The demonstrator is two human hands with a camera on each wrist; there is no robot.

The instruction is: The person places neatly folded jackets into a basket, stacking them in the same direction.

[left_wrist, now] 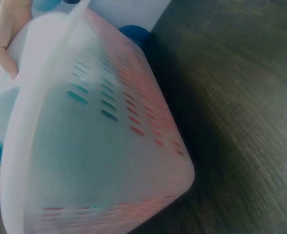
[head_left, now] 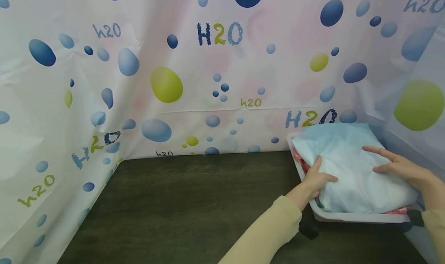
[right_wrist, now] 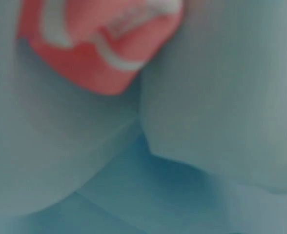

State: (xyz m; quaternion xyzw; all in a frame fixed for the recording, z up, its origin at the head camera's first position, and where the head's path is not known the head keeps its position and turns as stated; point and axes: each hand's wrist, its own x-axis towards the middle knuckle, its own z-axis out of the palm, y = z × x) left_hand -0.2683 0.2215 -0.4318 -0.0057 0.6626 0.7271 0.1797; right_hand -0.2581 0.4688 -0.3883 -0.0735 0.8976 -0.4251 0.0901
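A pale blue and white cloth (head_left: 365,179), puffed up, lies heaped over the top of a white plastic basket (head_left: 361,217) at the right of the head view. Red patterned fabric (head_left: 398,210) peeks out beneath it along the rim. On the cloth's left side rests my left hand (head_left: 317,180), thumb and index finger spread. My right hand (head_left: 405,169) touches the cloth's right side with extended fingers. The left wrist view looks along the slotted side of the basket (left_wrist: 114,156). Up close in the right wrist view, red and white fabric (right_wrist: 99,63) hangs between pale blurred surfaces.
A dark wood-grain table (head_left: 194,210) carries the basket near its back right corner. Behind and at both sides hangs a white curtain (head_left: 208,132) printed with blue and green drops and H2O lettering, close to the basket's far side.
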